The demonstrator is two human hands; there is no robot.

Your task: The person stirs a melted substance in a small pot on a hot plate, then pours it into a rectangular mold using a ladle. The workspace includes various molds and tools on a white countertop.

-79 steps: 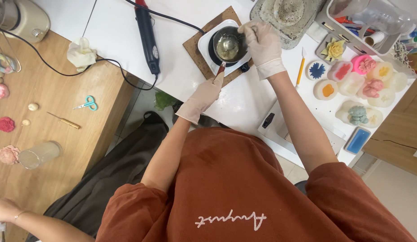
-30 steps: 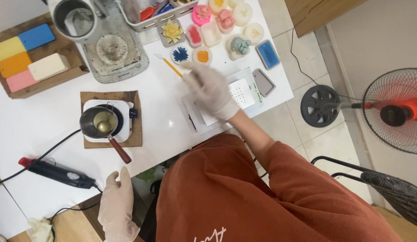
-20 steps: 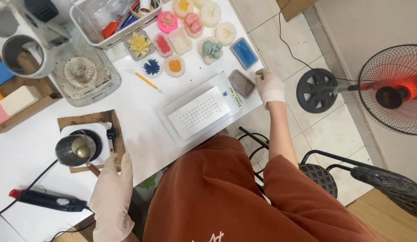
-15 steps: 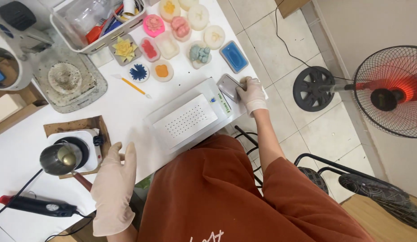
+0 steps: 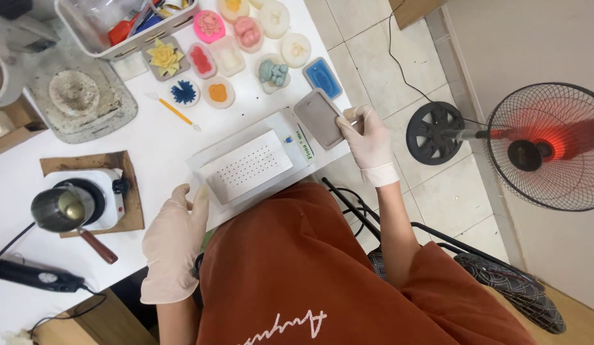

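Note:
My right hand [image 5: 368,144], in a white glove, grips the edge of a flat grey-brown rectangular block [image 5: 318,117] at the table's right edge. My left hand [image 5: 174,239], also gloved, rests flat with fingers apart on the white table [image 5: 150,137], beside the near corner of a white flat machine with a dotted plate [image 5: 249,167]. A small metal pot with a wooden handle [image 5: 61,211] sits on a white hotplate [image 5: 92,195] to the left.
Several coloured moulds with shaped pieces [image 5: 230,48] lie at the back, with a yellow stick [image 5: 175,112], a grey tray [image 5: 76,99] and a clear bin [image 5: 127,22]. A black tool with a cord [image 5: 31,276] lies at the near left. A running floor fan [image 5: 543,144] stands right.
My right hand has closed on the grey-brown block and lifted its edge. My left hand has left the pot's handle and settled on the table by the white machine. The view shifted right.

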